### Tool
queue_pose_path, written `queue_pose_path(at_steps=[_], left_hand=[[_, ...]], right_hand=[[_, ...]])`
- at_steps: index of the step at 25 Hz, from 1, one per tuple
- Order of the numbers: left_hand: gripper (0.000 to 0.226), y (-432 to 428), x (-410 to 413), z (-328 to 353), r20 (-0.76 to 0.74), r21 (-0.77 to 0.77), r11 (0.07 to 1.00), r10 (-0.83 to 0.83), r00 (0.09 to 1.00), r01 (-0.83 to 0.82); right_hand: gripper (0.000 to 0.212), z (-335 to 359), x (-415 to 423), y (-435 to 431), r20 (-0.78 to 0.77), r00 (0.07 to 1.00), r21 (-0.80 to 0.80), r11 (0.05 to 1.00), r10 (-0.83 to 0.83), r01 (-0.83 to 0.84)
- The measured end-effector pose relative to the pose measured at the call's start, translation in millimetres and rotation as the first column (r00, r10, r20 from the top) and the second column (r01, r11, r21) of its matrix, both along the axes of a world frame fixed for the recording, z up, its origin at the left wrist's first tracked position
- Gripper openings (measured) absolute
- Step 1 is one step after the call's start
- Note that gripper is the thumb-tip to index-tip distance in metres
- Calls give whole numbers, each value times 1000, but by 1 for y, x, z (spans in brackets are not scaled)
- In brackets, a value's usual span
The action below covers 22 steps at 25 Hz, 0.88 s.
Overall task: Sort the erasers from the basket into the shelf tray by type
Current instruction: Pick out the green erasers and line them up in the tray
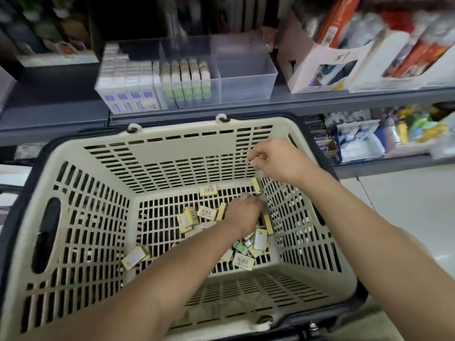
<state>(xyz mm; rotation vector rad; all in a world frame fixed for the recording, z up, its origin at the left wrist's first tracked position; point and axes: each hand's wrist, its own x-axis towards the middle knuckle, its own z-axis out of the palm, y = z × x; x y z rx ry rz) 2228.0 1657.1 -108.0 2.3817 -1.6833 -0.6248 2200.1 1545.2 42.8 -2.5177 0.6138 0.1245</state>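
A cream slotted basket holds several small yellow-wrapped erasers scattered on its floor, plus a green-labelled one. My left hand reaches down to the floor near the far right corner, with its fingertips among the erasers and hidden behind the back of the hand. My right hand hovers higher, near the basket's far right wall, its fingers loosely curled and nothing visible in them. One yellow eraser stands on end just below it. On the shelf above, the clear tray has blue-labelled erasers at left, green-labelled erasers in the middle and a bare right compartment.
A white cardboard display box with packaged goods stands right of the tray. The grey shelf edge runs just beyond the basket's far rim. A lower shelf at right carries mixed packets. Dark boxes sit at the far left.
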Motion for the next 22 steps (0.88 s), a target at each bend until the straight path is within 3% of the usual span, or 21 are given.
queue_pose_path(at_steps=[3, 8, 10, 12, 14, 18, 22], left_hand=[[35, 7, 10, -4, 3, 112, 994, 19, 1000, -19], [22, 32, 26, 13, -340, 210, 978, 71, 938, 2], [20, 45, 20, 16, -368, 258, 961, 5, 930, 97], [27, 56, 12, 14, -340, 306, 936, -65, 938, 176], [34, 60, 7, 12, -221, 330, 909, -190, 957, 256], [28, 60, -3, 12, -44, 347, 878, -336, 941, 330], [24, 64, 15, 30, -304, 375, 909, -65, 950, 182]], right_hand=[[18, 1, 1, 0, -21, 1000, -37, 999, 22, -23], [20, 4, 0, 3, -34, 999, -51, 998, 36, -38], [20, 5, -1, 4, -47, 998, -54, 998, 39, -42], [21, 5, -2, 6, -76, 995, -75, 995, 58, -64], [21, 4, -4, 9, -106, 991, -95, 992, 76, -86], [22, 1, -6, 13, -152, 984, -113, 987, 92, -110], [18, -4, -8, 17, -186, 972, -105, 981, 141, -162]])
